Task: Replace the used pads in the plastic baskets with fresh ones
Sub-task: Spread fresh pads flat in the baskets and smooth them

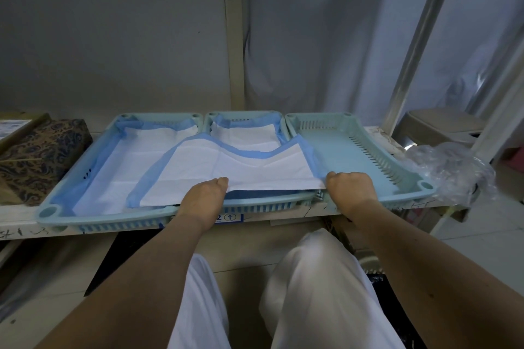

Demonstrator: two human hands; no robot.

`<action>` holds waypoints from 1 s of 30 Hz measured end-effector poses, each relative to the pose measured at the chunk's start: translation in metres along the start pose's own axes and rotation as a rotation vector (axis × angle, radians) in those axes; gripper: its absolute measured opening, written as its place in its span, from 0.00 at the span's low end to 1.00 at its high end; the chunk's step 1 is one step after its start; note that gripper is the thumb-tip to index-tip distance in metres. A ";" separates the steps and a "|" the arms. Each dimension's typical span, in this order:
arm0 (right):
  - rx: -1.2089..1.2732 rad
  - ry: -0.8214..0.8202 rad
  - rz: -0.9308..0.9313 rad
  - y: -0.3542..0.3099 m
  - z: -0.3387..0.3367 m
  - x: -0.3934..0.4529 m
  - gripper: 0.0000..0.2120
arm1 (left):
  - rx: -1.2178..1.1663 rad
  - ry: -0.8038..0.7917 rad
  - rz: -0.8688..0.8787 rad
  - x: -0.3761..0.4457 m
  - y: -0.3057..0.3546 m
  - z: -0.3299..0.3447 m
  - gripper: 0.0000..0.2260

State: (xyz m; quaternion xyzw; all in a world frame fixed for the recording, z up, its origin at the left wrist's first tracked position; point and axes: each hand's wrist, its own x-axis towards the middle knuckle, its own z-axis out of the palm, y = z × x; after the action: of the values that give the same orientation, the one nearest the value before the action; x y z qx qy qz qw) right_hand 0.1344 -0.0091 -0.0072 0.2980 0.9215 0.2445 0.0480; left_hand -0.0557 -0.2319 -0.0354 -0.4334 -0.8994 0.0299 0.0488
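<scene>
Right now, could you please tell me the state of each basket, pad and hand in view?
Left basket: lined with a pad.
Middle basket: lined with a pad.
Right basket: bare, no pad.
Loose pad: unfolded, held over the middle basket.
Left hand: gripping the loose pad's near edge.
Right hand: gripping its near corner.

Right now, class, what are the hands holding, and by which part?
Both hands, left and right, pinch the near edge of a blue-bordered white pad.
</scene>
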 end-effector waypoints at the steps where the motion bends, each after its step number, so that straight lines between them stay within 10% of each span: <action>1: -0.007 -0.013 -0.006 -0.001 0.001 0.000 0.14 | 0.004 0.000 0.001 0.000 0.001 0.000 0.28; 11: 0.088 -0.120 -0.092 0.001 0.002 0.010 0.34 | 0.006 0.020 0.026 0.001 0.006 0.002 0.27; 19: 0.354 0.125 -0.329 -0.046 -0.047 0.013 0.44 | 0.018 0.021 0.040 0.003 0.011 -0.001 0.28; 26: 0.169 0.269 -0.388 -0.133 -0.073 0.019 0.12 | 0.078 0.087 0.068 0.000 0.018 -0.012 0.17; 30: 0.170 0.215 -0.362 -0.133 -0.072 0.017 0.10 | 0.054 0.175 -0.066 -0.001 0.015 -0.008 0.21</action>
State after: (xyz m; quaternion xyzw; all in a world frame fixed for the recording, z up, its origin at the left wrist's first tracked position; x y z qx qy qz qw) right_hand 0.0336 -0.1237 -0.0070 0.1031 0.9770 0.1837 -0.0325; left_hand -0.0423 -0.2230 -0.0289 -0.4030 -0.9043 0.0147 0.1401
